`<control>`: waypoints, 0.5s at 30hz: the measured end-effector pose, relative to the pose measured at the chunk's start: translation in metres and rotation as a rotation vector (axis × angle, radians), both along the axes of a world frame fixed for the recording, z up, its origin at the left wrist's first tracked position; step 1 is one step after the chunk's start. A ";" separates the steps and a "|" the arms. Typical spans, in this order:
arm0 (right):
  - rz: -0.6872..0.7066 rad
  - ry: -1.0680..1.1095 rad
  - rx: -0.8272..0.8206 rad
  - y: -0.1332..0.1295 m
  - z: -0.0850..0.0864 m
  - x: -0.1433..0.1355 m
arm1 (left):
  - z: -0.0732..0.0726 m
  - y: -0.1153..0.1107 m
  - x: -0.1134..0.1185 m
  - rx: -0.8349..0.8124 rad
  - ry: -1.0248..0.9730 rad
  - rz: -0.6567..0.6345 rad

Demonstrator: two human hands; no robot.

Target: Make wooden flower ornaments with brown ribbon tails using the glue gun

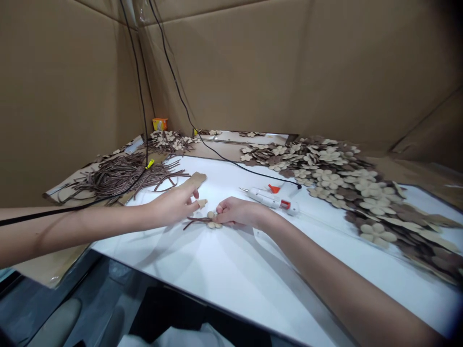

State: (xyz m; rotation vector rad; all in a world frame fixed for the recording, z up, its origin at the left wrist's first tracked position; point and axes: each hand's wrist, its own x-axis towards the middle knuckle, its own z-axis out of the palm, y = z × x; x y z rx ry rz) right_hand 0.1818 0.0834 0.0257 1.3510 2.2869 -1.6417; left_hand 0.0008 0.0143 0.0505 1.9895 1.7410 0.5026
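On the white board, my right hand (237,212) is closed in a pinch at a small beige felt flower (214,224). Thin brown cords (197,220) run out from the flower to the left. My right fingertips partly hide where cords and flower meet. Just left of it, my left hand (177,202) hovers with thumb and fingers apart, near the cords' loose ends. Tan coverings (198,180) show on its fingertips. A white glue gun (269,199) with a red trigger lies behind my right hand.
A heap of brown cords (115,178) lies at the left. Beige and brown felt flowers (333,178) are piled along the right. A red-orange piece (274,188) sits by the glue gun. Black cables (173,77) hang across; cardboard walls (253,72) enclose the back. An orange box (159,124) stands in the corner.
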 end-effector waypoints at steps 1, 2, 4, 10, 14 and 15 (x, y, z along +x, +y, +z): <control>0.006 -0.001 0.003 0.000 0.000 0.000 | 0.002 -0.001 -0.001 0.072 -0.003 -0.024; 0.011 -0.001 0.007 0.001 -0.001 0.000 | 0.002 -0.001 -0.001 0.115 -0.026 -0.049; 0.018 -0.001 0.019 0.002 -0.004 0.000 | 0.002 0.000 -0.001 0.131 -0.110 -0.097; 0.011 0.010 0.047 0.002 -0.005 0.002 | -0.007 0.003 -0.002 -0.012 -0.415 -0.099; -0.006 0.031 0.047 -0.002 -0.002 0.003 | -0.015 0.004 -0.004 -0.096 -0.535 -0.070; -0.009 0.034 0.044 -0.002 -0.002 0.003 | -0.016 0.005 -0.004 -0.109 -0.542 -0.059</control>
